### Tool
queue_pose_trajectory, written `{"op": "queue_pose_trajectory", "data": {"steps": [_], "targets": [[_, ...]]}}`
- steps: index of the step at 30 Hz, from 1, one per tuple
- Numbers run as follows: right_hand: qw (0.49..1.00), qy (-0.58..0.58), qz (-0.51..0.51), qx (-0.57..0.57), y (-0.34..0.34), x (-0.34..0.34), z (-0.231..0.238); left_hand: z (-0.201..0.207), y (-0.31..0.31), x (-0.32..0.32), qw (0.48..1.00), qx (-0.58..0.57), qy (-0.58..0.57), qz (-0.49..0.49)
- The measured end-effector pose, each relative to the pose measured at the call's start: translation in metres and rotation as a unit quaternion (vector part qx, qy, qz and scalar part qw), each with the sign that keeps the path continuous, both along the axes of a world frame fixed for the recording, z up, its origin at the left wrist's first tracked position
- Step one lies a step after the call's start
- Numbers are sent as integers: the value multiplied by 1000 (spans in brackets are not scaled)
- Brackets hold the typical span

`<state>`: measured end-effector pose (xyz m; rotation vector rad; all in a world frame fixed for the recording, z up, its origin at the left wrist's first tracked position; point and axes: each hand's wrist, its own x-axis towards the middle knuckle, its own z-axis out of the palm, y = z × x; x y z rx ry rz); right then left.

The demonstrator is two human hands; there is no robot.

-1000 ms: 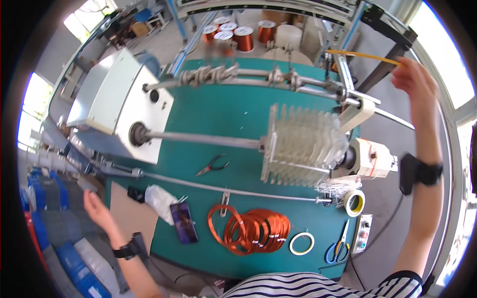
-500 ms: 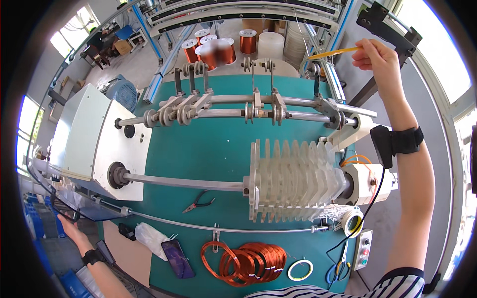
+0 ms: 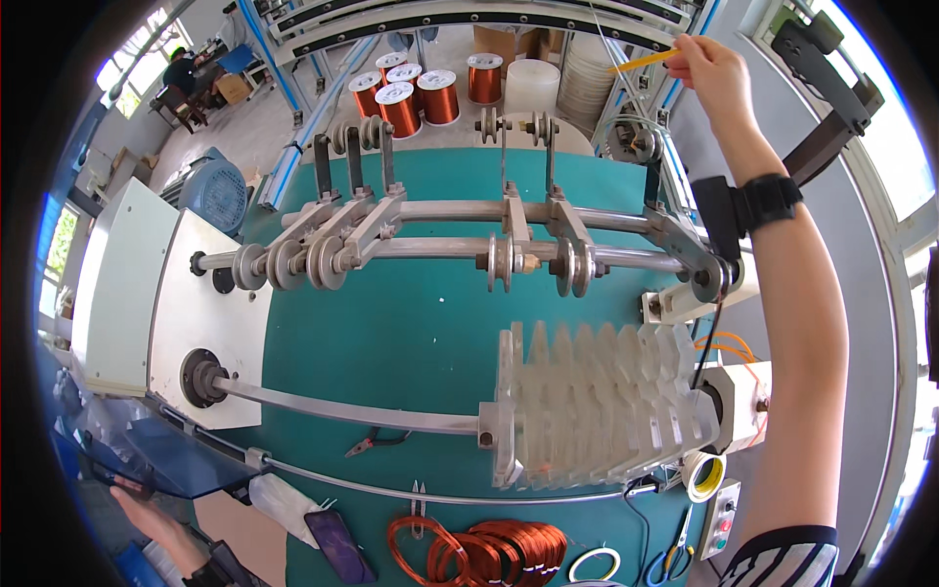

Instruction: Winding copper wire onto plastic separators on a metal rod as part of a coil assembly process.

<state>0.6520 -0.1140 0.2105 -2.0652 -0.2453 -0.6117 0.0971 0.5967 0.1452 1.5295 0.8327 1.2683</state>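
My right hand (image 3: 712, 80) is raised at the far right, its fingers closed around one end of a thin yellow strip (image 3: 641, 63). The strip's free end points left, near a pale strand hanging from the overhead frame. Low at the left edge, my left hand (image 3: 156, 520) is beside a dark smooth panel (image 3: 186, 460). Its fingers look stretched out with nothing visible in them. Between my arms a winding machine carries a translucent ribbed coil former (image 3: 606, 406) on a square metal shaft (image 3: 352, 406). Grooved guide pulleys (image 3: 326, 262) sit on rods beyond it.
Copper wire coils (image 3: 509, 550), pliers (image 3: 377, 442), a phone (image 3: 339, 546), scissors (image 3: 673, 558), and a tape roll (image 3: 703, 476) lie on the green mat. A button box (image 3: 721, 519) stands at right. Copper wire spools (image 3: 438, 96) stand on the floor behind.
The view has shifted, with the pulleys and former appearing larger and lower. My right hand, still holding the yellow strip, appears higher and farther left. My left hand appears lower.
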Motion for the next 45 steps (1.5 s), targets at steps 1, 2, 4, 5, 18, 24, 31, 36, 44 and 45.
{"op": "queue_pose_trajectory", "data": {"steps": [1, 2, 4, 5, 18, 24, 31, 36, 44, 45], "targets": [[1000, -24, -7, -17, 1, -9, 3, 12, -35, 17, 999, 21, -25, 28], [998, -48, -13, -32, 2, -20, 4, 22, -58, 26, 996, 44, -50, 57], [998, -59, -8, -33, -3, -43, 14, 23, -68, 28, 995, 57, -45, 66], [997, -74, -6, -29, -7, -53, 17, 28, -72, 29, 994, 75, -45, 72], [1000, 3, 28, 1, 12, 13, -12, 18, -101, 35, 996, 26, -45, 72], [983, 136, 126, 15, 13, 27, -9, 12, -57, -10, 998, 1, -50, -23], [975, -137, 28, -175, 6, -166, 45, 17, -89, 13, 988, -94, -112, -52], [915, -286, -14, -283, -42, -328, 76, 31, -183, 17, 966, -114, -103, -208], [986, -14, -96, -136, -103, -518, 6, 28, -368, 10, 854, -100, -72, -506], [976, 52, -143, -155, -108, -531, -10, 39, -391, 7, 838, -103, -50, -534]]}}
